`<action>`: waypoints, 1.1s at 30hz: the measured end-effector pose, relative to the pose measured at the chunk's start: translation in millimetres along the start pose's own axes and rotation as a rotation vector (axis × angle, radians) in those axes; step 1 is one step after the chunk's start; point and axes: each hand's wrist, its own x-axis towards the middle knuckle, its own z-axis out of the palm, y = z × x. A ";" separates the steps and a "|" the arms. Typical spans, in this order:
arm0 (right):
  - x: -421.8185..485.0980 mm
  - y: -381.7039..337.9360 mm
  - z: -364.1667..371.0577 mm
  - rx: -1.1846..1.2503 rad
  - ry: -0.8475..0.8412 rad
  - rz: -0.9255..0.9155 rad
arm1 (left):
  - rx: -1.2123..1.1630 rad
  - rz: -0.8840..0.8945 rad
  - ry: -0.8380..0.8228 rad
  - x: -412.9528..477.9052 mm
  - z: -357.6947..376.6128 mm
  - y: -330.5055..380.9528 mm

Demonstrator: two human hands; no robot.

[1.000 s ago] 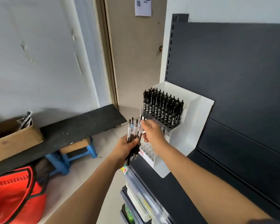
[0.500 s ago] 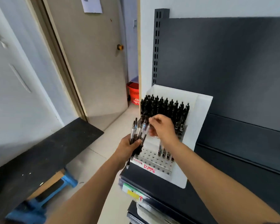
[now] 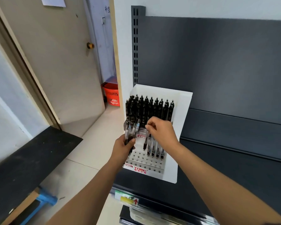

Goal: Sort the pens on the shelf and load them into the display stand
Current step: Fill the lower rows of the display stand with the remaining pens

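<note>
Within the last second the right hand (image 3: 162, 133) has left the bundle of pens (image 3: 132, 129), where it was pulling 1 free. It now hangs over the lower tier (image 3: 141, 159) of the display stand (image 3: 183, 120) with that single pen (image 3: 145, 142) pinched near its top between thumb and fingers (image 3: 150, 125), tip down; the view has also swung round to face the stand more squarely. That means 1 more pen is sorted out and about to be loaded: its tip is just above the perforated plate, just left of the row of 4 pens (image 3: 155, 151) standing in holes there, and I judge it not yet seated. The left hand (image 3: 124, 147) is clenched around the bundle, several clear-barrelled pens held upright just beside the stand's left edge, so the rest of the pens to load wait there. The upper tier holds a dense block of black pens (image 3: 149, 108), seemingly full, while most holes in the lower tier are open. The stand sits on the dark shelf (image 3: 234, 176) against its back panel. Beyond the door (image 3: 55, 70) an orange basket (image 3: 111, 96) stands on the floor; what is in it cannot be made out
</note>
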 end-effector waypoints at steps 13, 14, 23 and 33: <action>-4.3 9.5 13.8 -0.377 0.008 -0.178 | -0.021 -0.001 0.049 -10.2 -2.4 0.3; -3.6 8.7 12.4 -0.368 -0.005 -0.164 | -0.019 0.003 0.042 -10.1 -2.5 0.5; 8.2 -20.0 2.2 0.365 0.072 0.115 | -0.048 0.054 -0.087 -1.6 -3.4 9.4; 11.1 -33.8 -0.6 0.334 0.131 0.175 | 0.017 0.121 -0.113 7.8 -22.1 10.5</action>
